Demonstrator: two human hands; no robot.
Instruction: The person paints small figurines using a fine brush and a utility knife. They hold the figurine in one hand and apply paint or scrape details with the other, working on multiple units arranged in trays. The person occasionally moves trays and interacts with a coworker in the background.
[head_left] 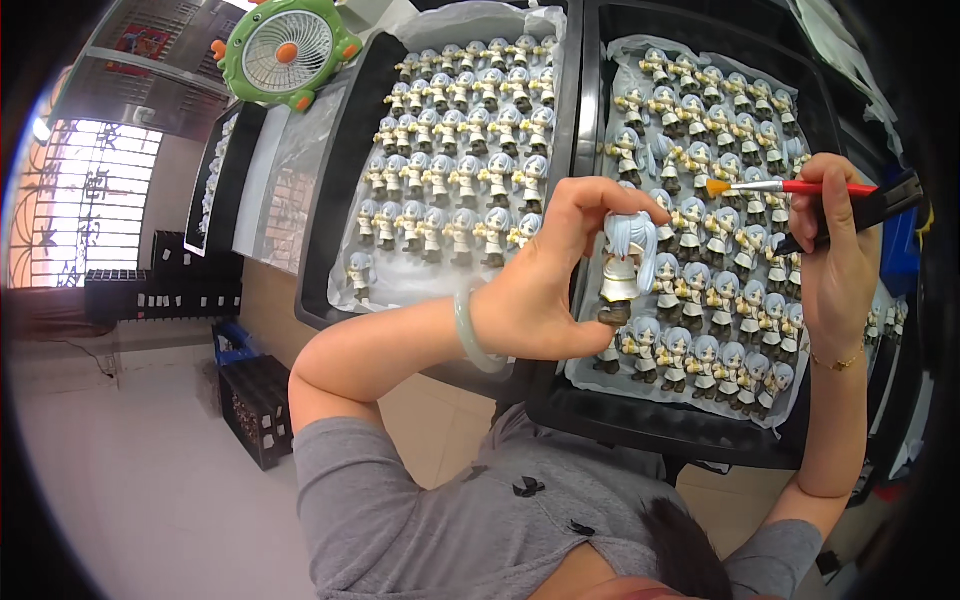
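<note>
Head view | left hand (pixel 530 275) — thumb and finger clamped on blue-haired figurine (pixel 626 262), upright, above black tray (pixel 640 428) | right hand (pixel 838 262) — closed around red-handled brush (pixel 768 187)

We are in a workshop, shown by black trays (pixel 345 150) of matching figurines (pixel 467 178), a paintbrush (pixel 775 186) and crates (pixel 262 405).

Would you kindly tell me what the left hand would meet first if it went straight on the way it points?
Heading right, the left hand would probably meet the orange-bristled, red-handled paintbrush first, if level with it; depth is unclear. The small blue-haired figurines underneath look lower.
</note>
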